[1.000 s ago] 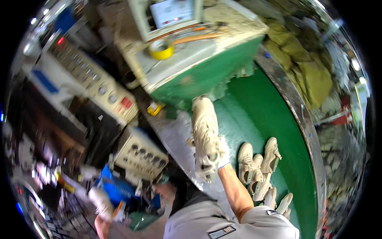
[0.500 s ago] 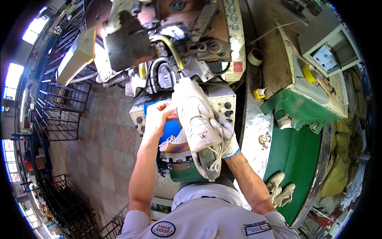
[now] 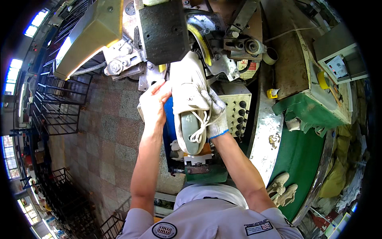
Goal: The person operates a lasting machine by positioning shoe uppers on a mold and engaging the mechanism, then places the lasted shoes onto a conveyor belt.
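Observation:
A cream lace-up shoe (image 3: pixel 190 93) lies lengthwise before me. A grey-green shoe last (image 3: pixel 190 129) fills its heel opening, and loose white laces (image 3: pixel 201 129) hang over it. Its toe end points into the metal jaws of a machine (image 3: pixel 203 38), partly hidden under a dark plate (image 3: pixel 164 34). My right hand (image 3: pixel 216 111), in a white knit glove with a blue cuff edge, is closed round the shoe's right side. Bare, my left hand (image 3: pixel 156 102) has its fingers bent together against the shoe's left side, near the front.
A knobbed control panel (image 3: pixel 234 107) sits right of the shoe, and a beige machine housing (image 3: pixel 89 38) juts in at upper left. Another pair of shoes (image 3: pixel 282 189) rests on a green surface (image 3: pixel 298 155) at right. Metal racks (image 3: pixel 59 95) line the left; a workbench (image 3: pixel 314 91) holds yellow tape (image 3: pixel 323 80).
Both hands have pushed the shoe forward, its toe now inside the machine's jaws. The shoe has straightened, showing more of the last. My view has moved closer to the machine.

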`<state>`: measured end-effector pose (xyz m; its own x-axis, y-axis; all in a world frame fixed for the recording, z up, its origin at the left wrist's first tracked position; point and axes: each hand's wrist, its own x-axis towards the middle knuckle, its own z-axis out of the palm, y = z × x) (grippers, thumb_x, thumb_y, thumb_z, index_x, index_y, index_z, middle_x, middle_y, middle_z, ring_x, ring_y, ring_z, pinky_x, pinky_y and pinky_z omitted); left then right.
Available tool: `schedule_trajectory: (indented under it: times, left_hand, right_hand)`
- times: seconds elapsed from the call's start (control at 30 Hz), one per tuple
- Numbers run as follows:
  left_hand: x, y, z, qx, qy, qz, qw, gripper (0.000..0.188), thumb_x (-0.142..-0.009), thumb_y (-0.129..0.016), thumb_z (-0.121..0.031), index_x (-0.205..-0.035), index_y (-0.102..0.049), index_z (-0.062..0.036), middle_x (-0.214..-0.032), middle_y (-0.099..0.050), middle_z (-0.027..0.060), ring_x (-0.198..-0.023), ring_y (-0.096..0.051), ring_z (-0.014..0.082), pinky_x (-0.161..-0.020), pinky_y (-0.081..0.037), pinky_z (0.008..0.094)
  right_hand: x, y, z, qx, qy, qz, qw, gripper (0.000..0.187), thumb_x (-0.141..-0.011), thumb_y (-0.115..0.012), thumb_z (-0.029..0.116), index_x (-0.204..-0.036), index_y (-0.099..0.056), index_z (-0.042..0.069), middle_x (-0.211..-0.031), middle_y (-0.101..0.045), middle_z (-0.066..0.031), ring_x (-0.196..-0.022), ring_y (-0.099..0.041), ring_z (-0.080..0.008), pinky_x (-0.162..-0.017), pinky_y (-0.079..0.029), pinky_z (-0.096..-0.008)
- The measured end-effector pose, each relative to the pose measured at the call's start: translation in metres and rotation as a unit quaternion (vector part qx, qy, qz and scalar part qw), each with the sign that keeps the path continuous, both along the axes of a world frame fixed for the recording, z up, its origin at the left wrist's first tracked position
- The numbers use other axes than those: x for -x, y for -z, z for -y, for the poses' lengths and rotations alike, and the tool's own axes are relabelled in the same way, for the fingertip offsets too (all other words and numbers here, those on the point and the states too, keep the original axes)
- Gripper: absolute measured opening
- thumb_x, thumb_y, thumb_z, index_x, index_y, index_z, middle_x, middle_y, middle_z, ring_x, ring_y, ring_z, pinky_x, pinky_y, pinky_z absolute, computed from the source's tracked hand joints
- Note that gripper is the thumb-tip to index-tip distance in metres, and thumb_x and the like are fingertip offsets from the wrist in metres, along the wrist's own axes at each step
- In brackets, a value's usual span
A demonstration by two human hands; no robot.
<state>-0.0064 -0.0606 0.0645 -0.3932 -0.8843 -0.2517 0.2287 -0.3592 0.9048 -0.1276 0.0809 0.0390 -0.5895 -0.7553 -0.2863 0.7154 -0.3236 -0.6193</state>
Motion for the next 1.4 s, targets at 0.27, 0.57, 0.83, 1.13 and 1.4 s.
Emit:
schedule_trajectory:
  times: [0.27,0.57,0.83,1.13,1.4]
  left_hand:
    - [-0.004,0.007,-0.06,-0.192,0.132,-0.064,0.97,0.043,-0.106,-0.05,-0.033,-0.133,-0.057,-0.0009,-0.121,-0.066,0.0108,-0.106,-0.066,0.0196,-0.092,-0.055,0.0351]
    - [-0.006,0.071,-0.058,-0.01,0.121,-0.024,0.992,0.055,-0.11,-0.041,-0.043,-0.11,-0.07,0.0039,-0.096,-0.073,0.0067,-0.082,-0.067,0.0118,-0.075,-0.054,0.0276]
    - [-0.004,0.068,-0.055,0.043,0.135,-0.004,0.99,0.062,-0.109,-0.037,-0.052,-0.11,-0.069,0.0013,-0.095,-0.071,0.006,-0.081,-0.065,0.011,-0.074,-0.052,0.0275]
    - [-0.092,0.233,-0.166,0.456,0.224,0.458,0.729,0.051,-0.091,-0.055,-0.023,-0.135,-0.052,0.0032,-0.104,-0.065,0.0184,-0.099,-0.061,0.0347,-0.097,-0.043,0.048]
    - [-0.11,0.2,-0.127,0.351,0.326,0.448,0.754,0.061,-0.076,-0.075,-0.038,-0.119,-0.058,0.0008,-0.095,-0.069,0.0239,-0.091,-0.068,0.0414,-0.077,-0.054,0.0499]
  right_hand:
    - [-0.005,0.009,0.003,-0.059,0.017,-0.056,0.997,0.036,-0.097,-0.069,0.019,-0.124,-0.066,-0.005,-0.11,-0.072,-0.0097,-0.091,-0.069,-0.0153,-0.08,-0.057,-0.028]
    - [-0.005,0.032,0.002,-0.114,0.015,-0.13,0.985,0.043,-0.097,-0.07,0.033,-0.114,-0.071,-0.006,-0.101,-0.073,-0.0085,-0.088,-0.066,-0.0131,-0.076,-0.054,-0.0283]
    - [0.001,0.047,-0.006,-0.14,0.021,-0.14,0.98,0.037,-0.101,-0.065,0.028,-0.118,-0.069,-0.004,-0.103,-0.072,-0.0096,-0.085,-0.065,-0.0126,-0.077,-0.056,-0.03]
    - [-0.006,0.025,-0.196,-0.226,0.096,-0.081,0.966,0.055,-0.102,-0.061,0.03,-0.14,-0.048,-0.008,-0.129,-0.064,-0.0218,-0.108,-0.068,-0.0317,-0.083,-0.059,-0.0403]
    - [-0.002,0.011,-0.223,-0.264,0.098,-0.122,0.952,0.044,-0.101,-0.06,0.022,-0.134,-0.052,-0.006,-0.126,-0.063,-0.0239,-0.107,-0.068,-0.0385,-0.08,-0.059,-0.0457]
